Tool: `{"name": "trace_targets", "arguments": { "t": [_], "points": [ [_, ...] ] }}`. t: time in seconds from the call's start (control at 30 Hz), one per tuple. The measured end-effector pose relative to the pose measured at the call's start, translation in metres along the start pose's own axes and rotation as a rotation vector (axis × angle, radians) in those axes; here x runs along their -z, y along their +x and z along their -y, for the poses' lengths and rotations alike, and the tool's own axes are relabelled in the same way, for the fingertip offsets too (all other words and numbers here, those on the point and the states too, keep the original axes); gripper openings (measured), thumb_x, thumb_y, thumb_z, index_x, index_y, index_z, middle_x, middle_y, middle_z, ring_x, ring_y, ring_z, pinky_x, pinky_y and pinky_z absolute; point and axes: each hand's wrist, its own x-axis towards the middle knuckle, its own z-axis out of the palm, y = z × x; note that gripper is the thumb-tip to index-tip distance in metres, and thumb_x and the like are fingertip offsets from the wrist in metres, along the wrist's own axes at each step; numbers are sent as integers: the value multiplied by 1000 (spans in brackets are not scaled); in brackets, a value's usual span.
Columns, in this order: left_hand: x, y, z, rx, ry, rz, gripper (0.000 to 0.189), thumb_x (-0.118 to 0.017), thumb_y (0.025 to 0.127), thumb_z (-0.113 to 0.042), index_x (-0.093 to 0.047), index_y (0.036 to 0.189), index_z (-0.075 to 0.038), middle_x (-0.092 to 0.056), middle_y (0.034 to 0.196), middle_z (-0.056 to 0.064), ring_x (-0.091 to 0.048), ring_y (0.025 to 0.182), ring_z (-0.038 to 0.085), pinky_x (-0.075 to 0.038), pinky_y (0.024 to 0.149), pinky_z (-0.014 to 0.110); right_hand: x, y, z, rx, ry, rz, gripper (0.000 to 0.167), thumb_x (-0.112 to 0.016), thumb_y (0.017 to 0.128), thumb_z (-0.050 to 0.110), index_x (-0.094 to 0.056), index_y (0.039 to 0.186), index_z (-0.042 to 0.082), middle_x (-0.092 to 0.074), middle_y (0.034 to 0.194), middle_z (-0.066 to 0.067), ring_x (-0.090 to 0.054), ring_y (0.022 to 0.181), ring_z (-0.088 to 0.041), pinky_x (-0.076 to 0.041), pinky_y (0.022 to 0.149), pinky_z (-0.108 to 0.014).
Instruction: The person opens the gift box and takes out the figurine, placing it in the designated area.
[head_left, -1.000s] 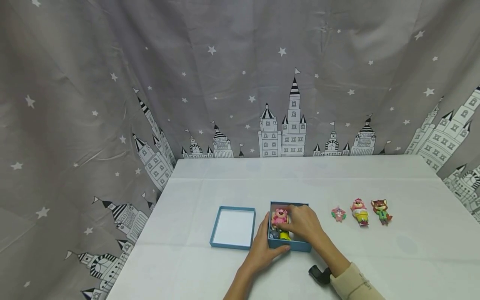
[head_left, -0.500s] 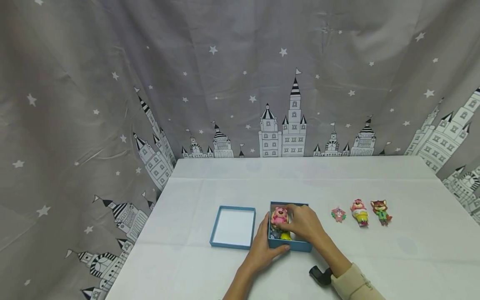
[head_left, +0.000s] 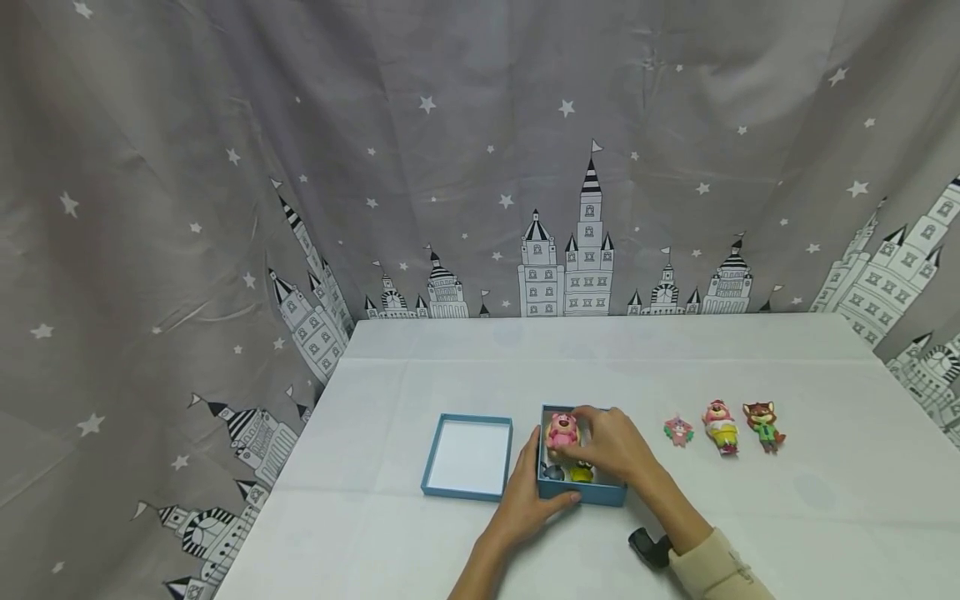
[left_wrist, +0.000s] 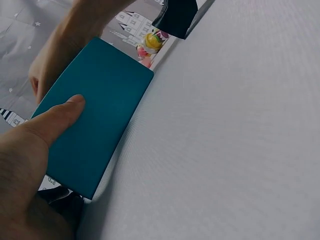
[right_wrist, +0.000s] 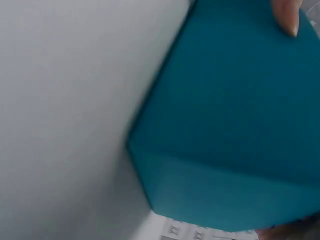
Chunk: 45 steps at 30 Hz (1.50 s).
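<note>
A blue open box (head_left: 600, 493) sits on the white table. My left hand (head_left: 525, 487) grips it at its front left corner, thumb against the front wall, as the thumb (left_wrist: 62, 116) in the left wrist view shows too. My right hand (head_left: 613, 446) reaches over the box and pinches a pink bear figurine (head_left: 562, 432) between thumb and fingers at the box's left side. Below it in the box lie a grey figure (head_left: 553, 472) and a yellow figure (head_left: 582, 473), both partly hidden. The right wrist view shows mostly the box's blue wall (right_wrist: 230, 100).
Left of the box lies a blue-rimmed lid (head_left: 468, 458), white inside. To the right lie a small pink figure with green sides (head_left: 678, 431), a pink bear in yellow (head_left: 721, 427) and a fox figurine in green (head_left: 764, 427). A black device (head_left: 649, 548) is by the right wrist.
My right hand and the pink bear figurine have shifted slightly right. The yellow figure inside the box has moved right, away from the grey one. My left hand stays on the box.
</note>
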Motion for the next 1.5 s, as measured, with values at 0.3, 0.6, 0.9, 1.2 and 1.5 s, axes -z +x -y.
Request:
{"name": "trace_targets", "arguments": {
  "t": [0.3,0.6,0.9,1.2,1.5],
  "points": [
    [1,1,-2,32,-13,10,105,-75,74,-41,-9,148,-7,-25,147,18,-28,132,36,-27,105,53,34,-4,2,-36,14,-47,57,-78,67,46,-65,107,7,-34,52,7,-30,49,-10,-34,48,-27],
    [1,1,0,40,-16,4,106,-76,73,-42,-10,148,-7,-25,147,19,-28,132,36,-25,105,53,74,-20,-12,-62,2,-55,59,-79,66,47,-65,109,9,-35,53,8,-31,52,-12,-36,53,-31],
    [1,0,1,52,-21,9,107,-75,72,-44,-10,148,-7,-23,149,17,-25,134,34,-23,107,52,104,-52,-47,-59,-41,-64,56,-80,64,49,-67,105,13,-33,54,10,-29,55,-11,-25,48,-25],
    [1,0,0,68,-19,17,107,-75,73,-45,-8,148,-8,-22,150,15,-24,134,33,-22,108,50,108,-85,-74,-64,-2,-48,53,-82,64,42,-66,103,10,-30,53,13,-24,48,0,-24,43,-20],
    [1,0,0,69,-27,20,108,-75,73,-46,-8,149,-9,-21,150,14,-24,135,32,-22,107,51,90,-101,-92,-95,18,-18,49,-82,64,39,-66,100,11,-30,53,14,-23,47,1,-22,39,-17]
  ]
}}
